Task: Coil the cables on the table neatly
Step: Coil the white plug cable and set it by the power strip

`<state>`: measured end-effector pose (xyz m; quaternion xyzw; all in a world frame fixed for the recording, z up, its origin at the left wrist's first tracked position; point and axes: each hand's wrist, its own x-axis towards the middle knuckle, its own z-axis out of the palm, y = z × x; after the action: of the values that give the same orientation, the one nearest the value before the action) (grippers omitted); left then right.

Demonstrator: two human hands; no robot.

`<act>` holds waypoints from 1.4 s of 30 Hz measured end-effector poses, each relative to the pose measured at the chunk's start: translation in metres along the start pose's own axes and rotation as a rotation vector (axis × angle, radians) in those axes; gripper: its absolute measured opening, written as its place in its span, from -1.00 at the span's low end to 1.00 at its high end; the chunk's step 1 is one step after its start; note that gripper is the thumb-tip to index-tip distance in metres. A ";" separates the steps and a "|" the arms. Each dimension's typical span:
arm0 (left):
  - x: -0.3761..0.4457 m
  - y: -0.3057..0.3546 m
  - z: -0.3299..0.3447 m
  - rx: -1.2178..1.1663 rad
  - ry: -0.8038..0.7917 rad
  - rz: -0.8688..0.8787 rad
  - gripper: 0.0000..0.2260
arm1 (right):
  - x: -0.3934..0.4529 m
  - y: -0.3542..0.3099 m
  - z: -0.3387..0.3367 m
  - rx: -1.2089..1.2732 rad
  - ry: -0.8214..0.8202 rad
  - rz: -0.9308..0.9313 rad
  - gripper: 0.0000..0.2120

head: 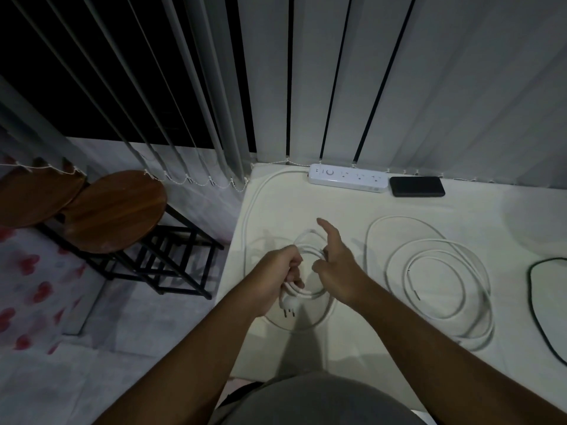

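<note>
A white power-strip cable [249, 216] runs from the white power strip [348, 178] along the table's left edge and loops near the front. My left hand [277, 279] is closed around a small coil of this cable, with the white plug [287, 303] hanging below my fist. My right hand [336, 265] touches the coil's right side, index finger stretched out, the other fingers hooked on the loops. A second white cable [441, 289] lies in loose rings to the right. A black cable [540, 308] curves at the far right edge.
The white table [429, 372] stands against vertical blinds [429, 87]. A black power bank [417, 186] lies beside the power strip. Two round wooden stools [113, 210] on black frames stand on the floor to the left.
</note>
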<state>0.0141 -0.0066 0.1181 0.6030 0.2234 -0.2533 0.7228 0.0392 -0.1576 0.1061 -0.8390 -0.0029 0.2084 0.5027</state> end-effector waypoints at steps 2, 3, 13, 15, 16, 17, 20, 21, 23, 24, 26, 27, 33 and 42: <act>-0.002 0.011 -0.004 0.072 -0.078 0.004 -0.87 | 0.003 -0.001 -0.013 -0.235 0.039 -0.013 -0.14; -0.003 0.017 -0.007 0.086 -0.108 -0.002 -0.87 | 0.004 -0.001 -0.018 -0.324 0.064 -0.030 -0.15; 0.005 0.013 0.006 -0.322 0.059 0.057 -0.75 | -0.011 -0.003 -0.017 0.622 -0.045 0.040 -0.84; 0.005 0.004 0.011 -0.365 0.080 0.033 -0.80 | -0.012 0.000 -0.015 0.840 -0.086 0.068 -0.80; 0.005 0.002 0.010 -0.338 0.071 0.034 -0.83 | -0.012 0.001 -0.015 0.880 -0.097 0.077 -0.76; 0.004 0.001 0.008 -0.261 0.049 0.048 -0.85 | -0.012 0.001 -0.014 0.865 -0.095 0.087 -0.73; -0.001 0.014 -0.002 0.025 -0.063 0.102 -0.73 | -0.011 -0.001 -0.014 0.604 -0.063 0.103 -0.68; -0.002 0.020 -0.002 0.093 -0.069 0.103 -0.73 | -0.011 -0.003 -0.014 0.518 -0.057 0.104 -0.67; -0.004 0.032 0.000 0.194 -0.019 0.080 -0.83 | -0.010 -0.010 -0.013 0.491 -0.055 0.108 -0.67; -0.003 0.037 0.003 0.199 0.025 0.062 -0.88 | -0.010 -0.013 -0.013 0.564 -0.060 0.114 -0.65; -0.002 0.041 0.006 0.177 0.109 0.057 -0.93 | -0.009 -0.015 -0.015 0.747 -0.090 0.110 -0.59; -0.001 0.041 0.007 0.157 0.143 0.068 -0.95 | -0.009 -0.014 -0.017 0.791 -0.109 0.108 -0.59; 0.000 0.016 0.010 -0.192 0.173 0.066 -0.78 | -0.017 0.009 -0.015 0.851 -0.150 0.162 -0.80; -0.003 0.038 -0.001 0.179 -0.061 0.038 -0.81 | -0.015 0.005 -0.013 0.538 -0.028 0.040 -0.75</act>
<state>0.0355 0.0006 0.1488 0.6613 0.1665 -0.2768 0.6770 0.0287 -0.1744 0.1121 -0.6723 0.0621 0.2229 0.7032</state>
